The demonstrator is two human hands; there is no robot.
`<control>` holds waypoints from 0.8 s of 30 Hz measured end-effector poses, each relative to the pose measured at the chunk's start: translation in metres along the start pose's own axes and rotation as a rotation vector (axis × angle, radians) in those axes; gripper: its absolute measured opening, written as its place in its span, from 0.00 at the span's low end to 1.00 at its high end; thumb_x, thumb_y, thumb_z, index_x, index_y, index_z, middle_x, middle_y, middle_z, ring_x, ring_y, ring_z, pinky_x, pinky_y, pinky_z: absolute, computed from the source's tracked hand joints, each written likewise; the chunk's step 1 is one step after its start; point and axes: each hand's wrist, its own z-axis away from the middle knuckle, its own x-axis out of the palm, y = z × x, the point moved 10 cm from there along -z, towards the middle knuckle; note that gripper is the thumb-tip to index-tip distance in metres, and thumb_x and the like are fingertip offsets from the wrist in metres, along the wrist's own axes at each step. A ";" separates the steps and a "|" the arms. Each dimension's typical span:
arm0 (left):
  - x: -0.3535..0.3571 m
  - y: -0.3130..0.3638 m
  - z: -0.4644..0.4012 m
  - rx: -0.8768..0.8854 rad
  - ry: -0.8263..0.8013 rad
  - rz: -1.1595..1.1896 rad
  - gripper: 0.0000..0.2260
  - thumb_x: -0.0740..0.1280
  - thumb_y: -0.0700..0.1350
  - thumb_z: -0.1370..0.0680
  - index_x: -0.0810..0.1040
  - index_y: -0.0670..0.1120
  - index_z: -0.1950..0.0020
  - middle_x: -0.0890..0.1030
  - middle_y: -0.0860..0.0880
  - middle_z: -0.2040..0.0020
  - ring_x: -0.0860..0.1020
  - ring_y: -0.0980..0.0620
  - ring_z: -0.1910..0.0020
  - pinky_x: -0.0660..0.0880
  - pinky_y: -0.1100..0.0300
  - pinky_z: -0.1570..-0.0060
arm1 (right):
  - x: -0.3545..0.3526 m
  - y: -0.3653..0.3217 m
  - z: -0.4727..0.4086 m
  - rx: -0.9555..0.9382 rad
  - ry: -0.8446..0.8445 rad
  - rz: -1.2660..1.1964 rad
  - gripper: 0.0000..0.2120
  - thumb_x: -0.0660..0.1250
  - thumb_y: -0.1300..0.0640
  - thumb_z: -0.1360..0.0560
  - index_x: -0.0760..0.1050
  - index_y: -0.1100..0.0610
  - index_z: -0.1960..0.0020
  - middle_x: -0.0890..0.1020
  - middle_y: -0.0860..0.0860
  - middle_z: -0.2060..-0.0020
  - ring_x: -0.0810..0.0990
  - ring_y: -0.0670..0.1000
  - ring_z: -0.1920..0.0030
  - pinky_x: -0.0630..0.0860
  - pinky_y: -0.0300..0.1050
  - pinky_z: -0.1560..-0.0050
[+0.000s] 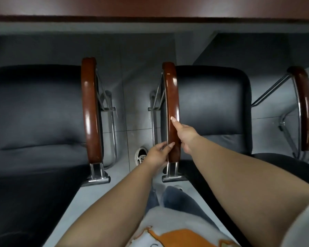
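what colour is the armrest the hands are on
Glossy reddish-brown armrest, clearest in the head view.

Glossy wooden armrest (171,97), shiny chrome frame (172,178), smooth black seat (212,104), probably leather

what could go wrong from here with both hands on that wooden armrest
1. The left hand and right hand both grip one armrest, so a pull may twist the chair rather than move it straight.
2. The neighbouring armrest stands close, so the two chairs could knock together.
3. The shoe sits beside the chrome frame and might get caught.
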 end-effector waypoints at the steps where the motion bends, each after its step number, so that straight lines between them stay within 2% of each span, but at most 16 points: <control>1: -0.003 -0.002 0.003 0.002 0.025 0.015 0.20 0.63 0.48 0.21 0.67 0.44 0.30 0.78 0.46 0.40 0.78 0.48 0.43 0.73 0.58 0.44 | 0.005 0.003 0.004 -0.008 -0.026 0.014 0.26 0.63 0.40 0.25 0.72 0.58 0.37 0.78 0.53 0.46 0.76 0.53 0.46 0.72 0.47 0.41; 3: -0.009 0.003 0.016 0.031 0.063 0.032 0.19 0.61 0.47 0.20 0.69 0.42 0.32 0.78 0.40 0.41 0.78 0.40 0.45 0.74 0.55 0.46 | 0.012 0.004 0.011 -0.035 -0.049 0.016 0.24 0.63 0.41 0.25 0.72 0.57 0.38 0.78 0.53 0.46 0.76 0.53 0.46 0.72 0.48 0.40; 4: -0.011 0.009 0.022 0.061 0.086 -0.002 0.16 0.60 0.47 0.20 0.72 0.41 0.35 0.79 0.39 0.45 0.80 0.38 0.53 0.77 0.55 0.51 | 0.010 0.004 0.016 -0.051 -0.036 0.008 0.22 0.63 0.41 0.25 0.74 0.56 0.40 0.79 0.53 0.46 0.76 0.54 0.46 0.71 0.49 0.39; 5: -0.014 0.015 0.029 0.092 0.120 -0.040 0.12 0.60 0.49 0.20 0.76 0.43 0.42 0.80 0.42 0.51 0.80 0.42 0.61 0.77 0.57 0.57 | 0.005 0.003 0.023 -0.071 -0.010 -0.015 0.18 0.64 0.42 0.25 0.75 0.55 0.45 0.79 0.53 0.47 0.77 0.54 0.46 0.71 0.50 0.38; 7: -0.023 0.028 0.040 0.161 0.223 -0.028 0.10 0.59 0.51 0.20 0.75 0.47 0.55 0.77 0.48 0.58 0.75 0.53 0.64 0.72 0.63 0.60 | -0.005 -0.005 0.038 -0.117 0.042 -0.051 0.15 0.65 0.42 0.26 0.75 0.54 0.56 0.81 0.54 0.50 0.79 0.56 0.47 0.73 0.52 0.38; 9: -0.027 0.040 0.056 0.239 0.288 0.108 0.11 0.59 0.50 0.20 0.75 0.44 0.53 0.77 0.47 0.58 0.76 0.54 0.61 0.72 0.63 0.58 | -0.007 -0.023 0.061 -0.201 0.067 -0.093 0.15 0.65 0.42 0.26 0.74 0.53 0.61 0.82 0.54 0.56 0.80 0.56 0.51 0.75 0.52 0.41; 11: -0.028 0.049 0.079 0.320 0.324 0.284 0.12 0.59 0.49 0.20 0.74 0.41 0.45 0.79 0.46 0.55 0.78 0.52 0.56 0.75 0.60 0.50 | 0.000 -0.047 0.093 -0.315 0.057 -0.137 0.15 0.65 0.42 0.26 0.74 0.52 0.64 0.80 0.52 0.63 0.80 0.55 0.56 0.76 0.53 0.43; 12: -0.029 0.056 0.095 0.378 0.344 0.362 0.12 0.59 0.49 0.19 0.74 0.42 0.44 0.79 0.46 0.54 0.79 0.50 0.53 0.75 0.58 0.47 | 0.005 -0.060 0.112 -0.388 0.042 -0.140 0.15 0.65 0.42 0.26 0.74 0.52 0.64 0.79 0.52 0.63 0.80 0.55 0.55 0.76 0.52 0.42; 15: -0.032 0.067 0.165 0.597 0.388 0.544 0.09 0.59 0.48 0.20 0.75 0.44 0.50 0.80 0.45 0.55 0.79 0.49 0.52 0.75 0.56 0.46 | 0.017 -0.074 0.177 -0.626 -0.030 -0.090 0.14 0.65 0.42 0.26 0.77 0.53 0.55 0.79 0.50 0.58 0.80 0.53 0.50 0.75 0.50 0.42; 19: -0.023 0.033 0.247 0.778 0.445 0.613 0.06 0.62 0.47 0.21 0.77 0.47 0.52 0.82 0.45 0.54 0.81 0.49 0.52 0.78 0.56 0.47 | 0.010 -0.016 0.236 -0.734 -0.165 -0.103 0.13 0.65 0.45 0.25 0.77 0.54 0.50 0.81 0.50 0.55 0.80 0.51 0.50 0.76 0.49 0.44; 21: -0.012 0.004 0.272 0.800 0.458 0.617 0.06 0.63 0.48 0.21 0.78 0.47 0.51 0.82 0.46 0.54 0.82 0.50 0.53 0.78 0.58 0.51 | 0.001 0.021 0.253 -0.733 -0.220 -0.113 0.09 0.66 0.46 0.25 0.77 0.52 0.53 0.81 0.50 0.54 0.80 0.51 0.49 0.76 0.49 0.43; 24: 0.000 -0.040 0.300 0.798 0.520 0.599 0.07 0.63 0.48 0.21 0.78 0.47 0.52 0.82 0.47 0.56 0.81 0.51 0.54 0.77 0.59 0.52 | -0.018 0.062 0.269 -0.740 -0.232 -0.095 0.06 0.66 0.48 0.25 0.75 0.49 0.58 0.80 0.48 0.58 0.80 0.49 0.52 0.76 0.47 0.45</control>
